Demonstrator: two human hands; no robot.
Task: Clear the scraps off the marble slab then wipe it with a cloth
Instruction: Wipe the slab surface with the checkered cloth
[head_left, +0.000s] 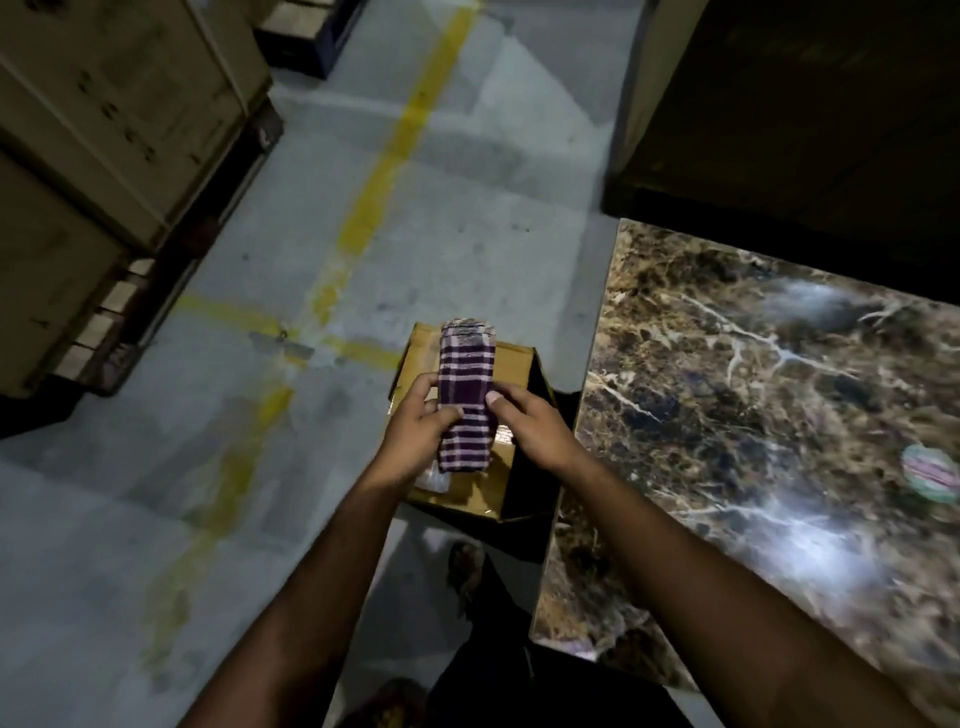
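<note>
A folded purple cloth with white checks (466, 384) is held upright in front of me, above an open cardboard box (511, 374) on the floor. My left hand (415, 423) grips its left edge, thumb laid across the front. My right hand (530, 423) holds the right edge with the thumb on the fabric. The brown veined marble slab (753, 441) lies to the right of both hands, glossy with light glare. One round, pale green and pink scrap (932, 474) sits near the slab's right side.
Grey concrete floor with yellow painted lines (374, 197) stretches to the left. Stacked wooden crates on pallets (104, 156) stand at the far left. A dark crate (805, 104) rises behind the slab. My feet (465, 569) show below the box.
</note>
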